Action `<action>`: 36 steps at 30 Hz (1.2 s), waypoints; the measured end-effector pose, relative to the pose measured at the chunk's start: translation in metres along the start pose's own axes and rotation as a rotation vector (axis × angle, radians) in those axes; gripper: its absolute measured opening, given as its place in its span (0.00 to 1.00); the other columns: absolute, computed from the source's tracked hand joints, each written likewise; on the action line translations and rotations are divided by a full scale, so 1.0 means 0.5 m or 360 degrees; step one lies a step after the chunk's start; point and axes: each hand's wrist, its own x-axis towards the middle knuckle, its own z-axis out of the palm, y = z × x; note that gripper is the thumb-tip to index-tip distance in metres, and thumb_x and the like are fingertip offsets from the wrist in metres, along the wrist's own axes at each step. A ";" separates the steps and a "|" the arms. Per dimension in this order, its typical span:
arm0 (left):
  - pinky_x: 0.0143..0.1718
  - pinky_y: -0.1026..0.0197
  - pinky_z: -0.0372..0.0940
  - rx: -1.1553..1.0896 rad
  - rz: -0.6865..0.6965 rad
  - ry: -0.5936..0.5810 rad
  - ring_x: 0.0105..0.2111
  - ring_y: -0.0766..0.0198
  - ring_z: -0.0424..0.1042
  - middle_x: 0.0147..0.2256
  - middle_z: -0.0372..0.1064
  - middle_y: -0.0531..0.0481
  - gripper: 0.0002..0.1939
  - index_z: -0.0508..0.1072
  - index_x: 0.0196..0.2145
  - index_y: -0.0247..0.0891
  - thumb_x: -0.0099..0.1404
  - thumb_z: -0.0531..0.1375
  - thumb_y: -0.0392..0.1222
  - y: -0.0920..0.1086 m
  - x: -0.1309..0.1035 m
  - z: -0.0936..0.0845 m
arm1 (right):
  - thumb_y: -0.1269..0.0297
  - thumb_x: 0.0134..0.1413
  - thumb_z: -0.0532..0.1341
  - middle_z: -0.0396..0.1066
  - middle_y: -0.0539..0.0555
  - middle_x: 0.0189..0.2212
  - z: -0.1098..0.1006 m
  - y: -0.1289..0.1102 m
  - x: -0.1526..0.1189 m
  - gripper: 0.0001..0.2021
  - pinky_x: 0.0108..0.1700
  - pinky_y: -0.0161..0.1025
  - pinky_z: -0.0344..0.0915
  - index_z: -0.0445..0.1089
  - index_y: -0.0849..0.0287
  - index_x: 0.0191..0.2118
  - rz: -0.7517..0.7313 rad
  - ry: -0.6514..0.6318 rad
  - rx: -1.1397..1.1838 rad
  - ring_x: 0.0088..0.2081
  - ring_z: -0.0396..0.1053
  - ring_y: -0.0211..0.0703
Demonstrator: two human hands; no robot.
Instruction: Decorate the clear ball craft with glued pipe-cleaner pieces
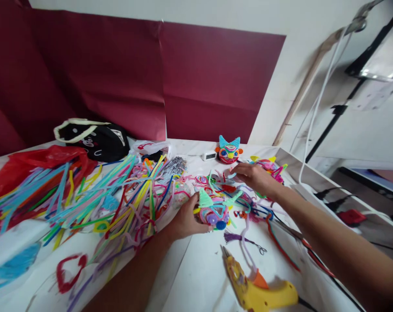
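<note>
My left hand (pixel 188 219) is closed round the side of a pipe-cleaner animal head (pixel 212 212) with pale green ears, purple button-like spots and a blue pompom. Farther back, my right hand (pixel 256 178) reaches over a tangle of pipe-cleaner pieces (pixel 228 189). Its fingertips are pinched together near a small pale bit, too small to name. Below the held head lie a purple tassel (pixel 237 237) and a yellow hot glue gun (pixel 264 292), its nozzle toward the head.
Loose pipe cleaners (pixel 118 190) cover the left, with a red plastic bag (pixel 50 160) and a black bag (pixel 99 141) behind. A finished pipe-cleaner head (pixel 228 151) stands at the back beside a small white digital clock (pixel 209 155). A power strip with a red plug (pixel 350 217) is at right.
</note>
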 end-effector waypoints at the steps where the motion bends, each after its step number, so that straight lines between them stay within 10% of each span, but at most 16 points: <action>1: 0.49 0.52 0.70 -0.0012 -0.0004 0.0002 0.48 0.53 0.73 0.50 0.71 0.43 0.36 0.64 0.51 0.38 0.45 0.72 0.42 0.000 0.000 0.000 | 0.68 0.66 0.51 0.76 0.59 0.39 -0.017 -0.002 -0.013 0.14 0.40 0.37 0.65 0.74 0.61 0.44 0.0047 0.0040 -0.0023 0.39 0.74 0.43; 6: 0.46 0.54 0.72 -0.0103 -0.0086 0.0027 0.46 0.54 0.74 0.46 0.73 0.44 0.35 0.62 0.48 0.37 0.44 0.73 0.41 0.010 0.005 0.003 | 0.61 0.65 0.52 0.70 0.53 0.21 -0.071 -0.021 -0.133 0.14 0.26 0.36 0.55 0.73 0.59 0.35 0.0258 0.0056 -0.0145 0.21 0.66 0.39; 15: 0.51 0.53 0.70 -0.0205 0.0026 -0.0001 0.51 0.51 0.72 0.52 0.70 0.39 0.38 0.60 0.53 0.38 0.48 0.72 0.42 0.011 0.010 0.003 | 0.64 0.62 0.55 0.79 0.60 0.38 0.006 -0.025 -0.353 0.15 0.33 0.39 0.69 0.75 0.56 0.50 0.0719 -0.0327 -0.0443 0.35 0.78 0.50; 28: 0.51 0.50 0.71 -0.0212 -0.0064 0.0042 0.51 0.46 0.73 0.51 0.71 0.37 0.40 0.60 0.51 0.37 0.43 0.73 0.44 0.028 0.021 0.006 | 0.58 0.63 0.58 0.70 0.60 0.53 -0.011 -0.254 -0.421 0.18 0.51 0.46 0.71 0.67 0.54 0.57 0.0287 -0.0310 0.0252 0.52 0.71 0.51; 36: 0.53 0.48 0.69 -0.0256 -0.0046 0.0069 0.54 0.44 0.71 0.55 0.68 0.33 0.47 0.57 0.57 0.36 0.43 0.73 0.45 0.019 0.019 0.009 | 0.69 0.70 0.47 0.72 0.58 0.44 0.027 -0.257 -0.408 0.16 0.48 0.49 0.69 0.68 0.58 0.53 0.0200 -0.0367 0.0150 0.45 0.69 0.48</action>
